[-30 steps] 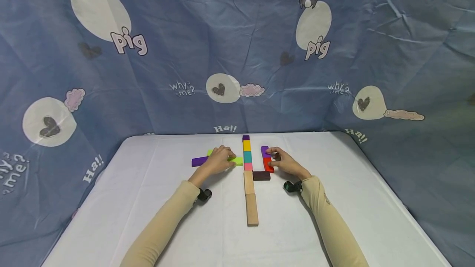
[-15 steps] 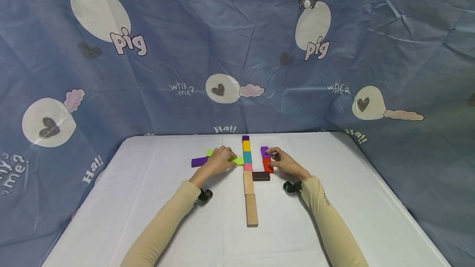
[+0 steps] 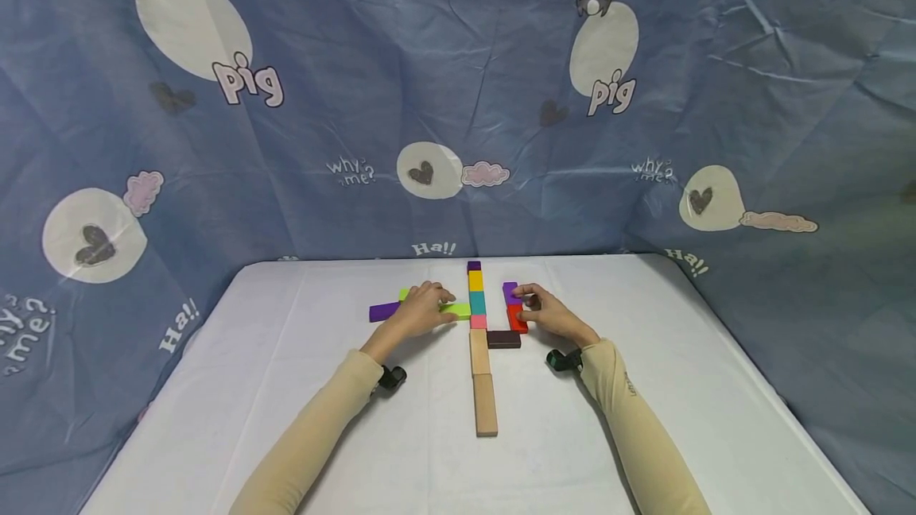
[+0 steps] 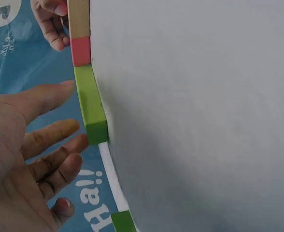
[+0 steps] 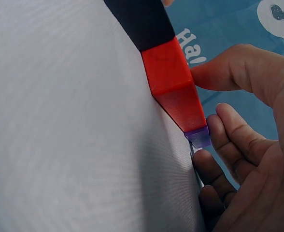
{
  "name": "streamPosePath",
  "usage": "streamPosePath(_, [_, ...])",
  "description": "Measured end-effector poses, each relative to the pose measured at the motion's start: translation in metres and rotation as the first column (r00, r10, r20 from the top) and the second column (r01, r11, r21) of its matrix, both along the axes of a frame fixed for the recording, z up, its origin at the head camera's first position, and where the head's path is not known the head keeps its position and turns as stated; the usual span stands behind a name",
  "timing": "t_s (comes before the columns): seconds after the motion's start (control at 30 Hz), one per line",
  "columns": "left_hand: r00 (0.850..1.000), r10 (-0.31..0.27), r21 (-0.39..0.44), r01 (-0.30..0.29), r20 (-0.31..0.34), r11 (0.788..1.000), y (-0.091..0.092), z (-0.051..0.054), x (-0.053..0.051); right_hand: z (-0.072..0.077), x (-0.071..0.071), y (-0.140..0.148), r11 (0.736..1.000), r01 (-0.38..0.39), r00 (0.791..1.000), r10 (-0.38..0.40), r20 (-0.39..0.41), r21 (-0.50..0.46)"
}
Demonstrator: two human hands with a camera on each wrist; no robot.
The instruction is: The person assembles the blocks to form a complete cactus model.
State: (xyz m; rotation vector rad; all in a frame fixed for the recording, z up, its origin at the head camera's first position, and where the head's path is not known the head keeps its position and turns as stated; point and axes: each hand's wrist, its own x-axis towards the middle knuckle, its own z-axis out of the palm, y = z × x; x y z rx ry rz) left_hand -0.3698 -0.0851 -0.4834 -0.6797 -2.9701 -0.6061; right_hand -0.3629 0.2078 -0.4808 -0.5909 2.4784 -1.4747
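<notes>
In the head view, a column of small wooden blocks runs up the table, with a pink block [image 3: 478,322] in its middle. A lime green block [image 3: 458,311] meets the column from the left. My left hand [image 3: 422,308] is beside this block, thumb and fingers spread; a small gap shows in the left wrist view. My right hand [image 3: 551,315] is at a red block [image 3: 517,319] and a purple block [image 3: 510,291] set end to end. Its thumb touches the red block's side, and its loosely bent fingers are by the purple one. A dark brown block [image 3: 504,339] joins red block and column.
Teal [image 3: 477,303] and yellow blocks [image 3: 475,281] lie higher in the column, plain wooden blocks [image 3: 485,405] lower. Left of the left hand lie a dark purple block [image 3: 384,311] and another green block [image 3: 404,293], partly covered. A white cloth [image 3: 343,451] covers the table.
The lime green block has slid slightly right against the column. My left fingers have loosened and parted from it a little. The right hand stays where it was.
</notes>
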Motion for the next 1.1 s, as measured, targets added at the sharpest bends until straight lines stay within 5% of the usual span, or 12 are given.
streamPosePath(0.17, [0.996, 0.094, 0.034, -0.093, -0.011, 0.995, -0.014, 0.006, 0.003, -0.002, -0.002, 0.000, 1.000, -0.006, 1.000, 0.006, -0.018, 0.001])
streamPosePath(0.27, [0.978, 0.204, 0.059, -0.201, -0.050, 0.978, -0.026, 0.013, 0.006, -0.007, -0.005, 0.000, 1.000, 0.004, 1.000, -0.004, -0.021, 0.014])
streamPosePath(0.37, [0.932, 0.349, 0.026, -0.349, -0.095, 0.937, -0.038, 0.020, 0.012, -0.020, -0.016, 0.003, 0.999, 0.030, 0.999, -0.029, -0.013, 0.029])
streamPosePath(0.47, [0.861, 0.498, -0.100, -0.507, -0.103, 0.856, -0.047, 0.025, 0.020, -0.034, -0.027, 0.007, 0.998, 0.044, 0.999, -0.044, -0.016, 0.040])
streamPosePath(0.53, [0.822, 0.564, -0.194, -0.567, -0.078, 0.800, -0.050, 0.028, 0.026, -0.034, -0.026, 0.007, 0.998, 0.044, 0.999, -0.044, -0.016, 0.032])
streamPosePath(0.6, [0.803, 0.593, -0.270, -0.584, -0.058, 0.765, -0.053, 0.029, 0.029, -0.035, -0.026, 0.007, 0.999, 0.042, 0.999, -0.041, -0.020, 0.032])
streamPosePath(0.73, [0.804, 0.593, -0.299, -0.576, -0.039, 0.761, -0.056, 0.027, 0.030, -0.036, -0.026, 0.008, 0.999, 0.043, 0.999, -0.043, -0.014, 0.030])
streamPosePath(0.87, [0.821, 0.571, -0.287, -0.547, -0.002, 0.786, -0.059, 0.025, 0.028, -0.037, -0.026, 0.009, 0.999, 0.033, 0.999, -0.033, -0.021, 0.030])
streamPosePath(0.97, [0.871, 0.485, -0.257, -0.454, 0.071, 0.853, -0.065, 0.027, 0.026, -0.035, -0.026, 0.009, 0.999, 0.038, 0.999, -0.037, -0.020, 0.030])
streamPosePath(1.1, [0.949, 0.242, -0.143, -0.216, 0.202, 0.966, -0.076, 0.032, 0.022, -0.033, -0.026, 0.010, 0.998, 0.045, 0.999, -0.044, -0.018, 0.043])
